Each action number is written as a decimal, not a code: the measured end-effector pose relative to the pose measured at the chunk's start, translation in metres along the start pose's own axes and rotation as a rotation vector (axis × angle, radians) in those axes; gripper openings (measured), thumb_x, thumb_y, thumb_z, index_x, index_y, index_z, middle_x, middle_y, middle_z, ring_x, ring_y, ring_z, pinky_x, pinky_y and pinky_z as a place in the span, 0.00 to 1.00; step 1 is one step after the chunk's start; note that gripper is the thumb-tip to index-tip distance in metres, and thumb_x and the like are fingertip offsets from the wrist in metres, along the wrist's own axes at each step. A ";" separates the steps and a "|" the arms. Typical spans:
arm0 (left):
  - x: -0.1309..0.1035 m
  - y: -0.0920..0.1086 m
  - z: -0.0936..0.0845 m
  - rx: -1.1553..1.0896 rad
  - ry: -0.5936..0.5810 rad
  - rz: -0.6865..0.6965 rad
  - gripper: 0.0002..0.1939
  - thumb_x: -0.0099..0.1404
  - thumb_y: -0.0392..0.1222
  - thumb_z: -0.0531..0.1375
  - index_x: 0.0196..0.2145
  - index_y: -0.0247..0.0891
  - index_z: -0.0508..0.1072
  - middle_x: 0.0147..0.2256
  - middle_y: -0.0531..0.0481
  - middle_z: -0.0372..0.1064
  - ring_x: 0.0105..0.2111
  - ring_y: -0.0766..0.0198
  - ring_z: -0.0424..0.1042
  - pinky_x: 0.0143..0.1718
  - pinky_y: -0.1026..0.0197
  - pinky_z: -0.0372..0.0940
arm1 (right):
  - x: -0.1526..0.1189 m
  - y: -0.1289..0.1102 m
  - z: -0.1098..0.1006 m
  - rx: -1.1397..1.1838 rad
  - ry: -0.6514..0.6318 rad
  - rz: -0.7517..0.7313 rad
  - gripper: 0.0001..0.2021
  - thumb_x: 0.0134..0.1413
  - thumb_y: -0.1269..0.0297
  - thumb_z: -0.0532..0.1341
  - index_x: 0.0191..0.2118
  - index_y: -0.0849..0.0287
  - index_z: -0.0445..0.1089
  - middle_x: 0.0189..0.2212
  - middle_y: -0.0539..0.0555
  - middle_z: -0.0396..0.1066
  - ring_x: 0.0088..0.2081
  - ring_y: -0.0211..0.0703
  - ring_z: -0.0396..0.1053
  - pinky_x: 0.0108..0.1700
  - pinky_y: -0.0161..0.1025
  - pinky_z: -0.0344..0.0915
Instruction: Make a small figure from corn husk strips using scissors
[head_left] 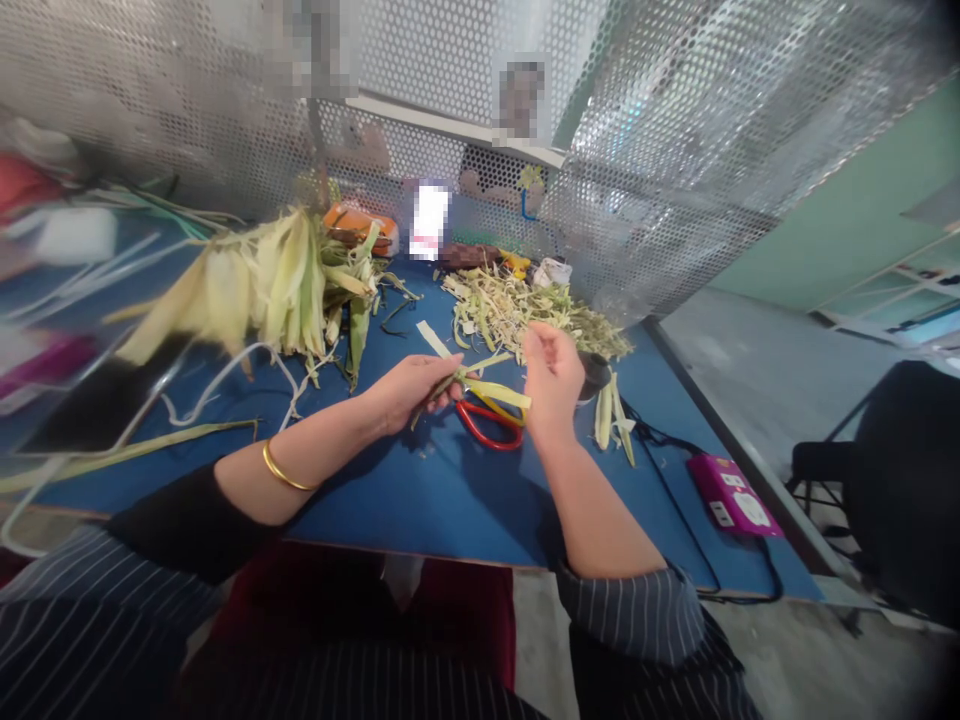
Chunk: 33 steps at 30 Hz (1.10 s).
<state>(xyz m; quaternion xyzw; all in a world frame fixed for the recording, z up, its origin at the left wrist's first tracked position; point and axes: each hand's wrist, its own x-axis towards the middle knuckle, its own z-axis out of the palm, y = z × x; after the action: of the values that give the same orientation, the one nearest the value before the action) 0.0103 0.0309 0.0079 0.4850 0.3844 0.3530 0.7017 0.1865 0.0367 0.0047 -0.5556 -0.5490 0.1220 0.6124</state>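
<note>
My left hand is closed on a small bundle of corn husk strips, which cross one another and fan out from the fingertips. One pale strip reaches right and ends at the palm side of my right hand. That hand is raised with its fingers curled and pinched; whether anything thin is between them I cannot make out. Under the strips, on the blue table, lie scissors with red and yellow handle loops; their blades are hidden by the husk and my left hand.
A large heap of dried corn husks lies at left, with a phone and white cable nearby. Shredded husk is piled at the back, beside a dark round container. A magenta pack and black cables lie right. Perforated sheeting stands behind.
</note>
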 end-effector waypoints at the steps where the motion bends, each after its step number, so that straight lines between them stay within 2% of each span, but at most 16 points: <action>1: 0.001 0.001 -0.001 -0.021 0.001 0.003 0.19 0.60 0.53 0.58 0.30 0.31 0.75 0.22 0.51 0.64 0.18 0.74 0.57 0.16 0.68 0.49 | 0.001 0.003 0.002 0.063 0.022 0.099 0.17 0.51 0.51 0.59 0.40 0.59 0.69 0.37 0.56 0.71 0.38 0.42 0.68 0.40 0.41 0.64; 3: 0.002 0.002 -0.002 -0.030 0.013 0.013 0.20 0.61 0.53 0.57 0.31 0.31 0.76 0.23 0.49 0.64 0.18 0.74 0.58 0.16 0.68 0.49 | 0.000 0.007 0.006 0.220 -0.021 0.338 0.18 0.47 0.49 0.62 0.35 0.60 0.69 0.31 0.53 0.70 0.30 0.38 0.67 0.34 0.38 0.64; 6: 0.002 0.001 -0.001 0.008 0.046 0.020 0.17 0.60 0.51 0.58 0.29 0.32 0.76 0.23 0.48 0.66 0.18 0.73 0.60 0.16 0.68 0.50 | -0.004 0.009 0.011 0.457 -0.273 0.655 0.17 0.40 0.51 0.66 0.30 0.61 0.70 0.23 0.48 0.66 0.23 0.33 0.63 0.27 0.34 0.61; 8: 0.002 -0.001 0.000 0.040 0.063 0.018 0.15 0.59 0.49 0.59 0.27 0.32 0.75 0.23 0.47 0.66 0.18 0.74 0.60 0.17 0.68 0.51 | -0.007 0.009 0.013 0.570 -0.421 0.774 0.17 0.37 0.54 0.69 0.29 0.62 0.70 0.21 0.47 0.65 0.22 0.33 0.63 0.25 0.34 0.62; 10: 0.002 -0.003 0.000 0.068 0.075 0.011 0.14 0.58 0.48 0.60 0.27 0.32 0.74 0.23 0.48 0.66 0.18 0.74 0.61 0.17 0.68 0.52 | -0.008 0.011 0.013 0.628 -0.404 0.811 0.16 0.34 0.57 0.71 0.29 0.61 0.70 0.22 0.46 0.66 0.22 0.33 0.64 0.25 0.34 0.62; 13: 0.004 -0.007 0.000 0.086 0.089 0.017 0.14 0.58 0.49 0.61 0.29 0.32 0.75 0.23 0.50 0.66 0.18 0.74 0.61 0.18 0.68 0.53 | -0.008 0.011 0.013 0.630 -0.198 0.781 0.15 0.33 0.58 0.71 0.27 0.59 0.68 0.22 0.46 0.67 0.20 0.32 0.62 0.22 0.32 0.61; 14: 0.004 -0.007 0.000 0.089 0.092 0.024 0.14 0.58 0.49 0.61 0.28 0.32 0.74 0.22 0.50 0.66 0.18 0.74 0.61 0.18 0.69 0.53 | -0.008 0.011 0.013 0.625 -0.181 0.771 0.15 0.34 0.58 0.71 0.27 0.59 0.68 0.21 0.45 0.66 0.20 0.31 0.61 0.22 0.32 0.60; 15: 0.004 -0.008 0.000 0.092 0.094 0.028 0.15 0.57 0.49 0.61 0.27 0.32 0.74 0.22 0.50 0.66 0.18 0.75 0.61 0.18 0.69 0.54 | -0.009 0.010 0.013 0.624 -0.218 0.765 0.15 0.34 0.57 0.70 0.27 0.59 0.69 0.21 0.45 0.66 0.20 0.31 0.61 0.21 0.31 0.59; 18: 0.003 -0.007 0.000 0.099 0.083 0.009 0.17 0.57 0.50 0.62 0.22 0.32 0.71 0.20 0.51 0.65 0.18 0.74 0.62 0.20 0.68 0.57 | -0.011 0.003 0.012 0.620 -0.463 0.706 0.12 0.38 0.58 0.69 0.28 0.61 0.72 0.18 0.45 0.64 0.19 0.30 0.58 0.22 0.31 0.57; 20: 0.001 -0.005 0.000 0.098 0.049 -0.018 0.18 0.57 0.53 0.61 0.23 0.32 0.71 0.20 0.50 0.67 0.18 0.73 0.63 0.20 0.67 0.58 | -0.013 -0.002 0.011 0.560 -0.526 0.604 0.11 0.41 0.58 0.67 0.28 0.61 0.73 0.18 0.46 0.65 0.20 0.29 0.57 0.22 0.30 0.56; 22: -0.001 -0.003 0.001 0.098 0.021 -0.039 0.19 0.57 0.53 0.61 0.25 0.32 0.73 0.21 0.50 0.69 0.17 0.72 0.63 0.20 0.67 0.58 | -0.014 -0.007 0.012 0.465 -0.505 0.491 0.09 0.42 0.59 0.66 0.26 0.61 0.73 0.19 0.46 0.66 0.20 0.30 0.58 0.24 0.30 0.56; 24: -0.002 -0.002 0.002 0.104 0.021 -0.053 0.16 0.56 0.50 0.62 0.26 0.31 0.73 0.20 0.50 0.69 0.16 0.73 0.62 0.19 0.67 0.57 | -0.015 -0.009 0.012 0.382 -0.497 0.418 0.09 0.43 0.59 0.65 0.24 0.61 0.73 0.18 0.47 0.67 0.21 0.31 0.59 0.25 0.31 0.57; 27: -0.002 -0.002 0.003 0.152 0.042 -0.045 0.12 0.53 0.44 0.64 0.23 0.31 0.73 0.17 0.52 0.65 0.15 0.73 0.60 0.17 0.67 0.55 | -0.017 -0.009 0.014 0.310 -0.486 0.368 0.11 0.44 0.58 0.64 0.22 0.61 0.73 0.17 0.48 0.67 0.21 0.33 0.60 0.26 0.33 0.58; 31: 0.000 -0.005 0.003 0.235 0.009 0.012 0.15 0.53 0.44 0.64 0.16 0.32 0.70 0.15 0.52 0.63 0.14 0.73 0.59 0.18 0.67 0.55 | -0.018 -0.002 0.016 0.231 -0.391 0.299 0.12 0.43 0.56 0.64 0.22 0.60 0.73 0.19 0.48 0.67 0.21 0.33 0.60 0.24 0.33 0.57; 33: 0.000 -0.007 0.003 0.248 0.018 0.028 0.14 0.53 0.44 0.63 0.16 0.33 0.70 0.15 0.52 0.63 0.14 0.73 0.59 0.18 0.67 0.56 | -0.015 0.001 0.013 0.175 -0.408 0.294 0.13 0.44 0.55 0.63 0.22 0.61 0.73 0.18 0.49 0.67 0.21 0.34 0.60 0.25 0.34 0.57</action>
<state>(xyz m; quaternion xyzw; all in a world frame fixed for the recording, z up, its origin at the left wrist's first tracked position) 0.0135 0.0280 0.0019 0.5700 0.4245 0.3172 0.6279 0.1709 0.0333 -0.0074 -0.5381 -0.5619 0.3661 0.5106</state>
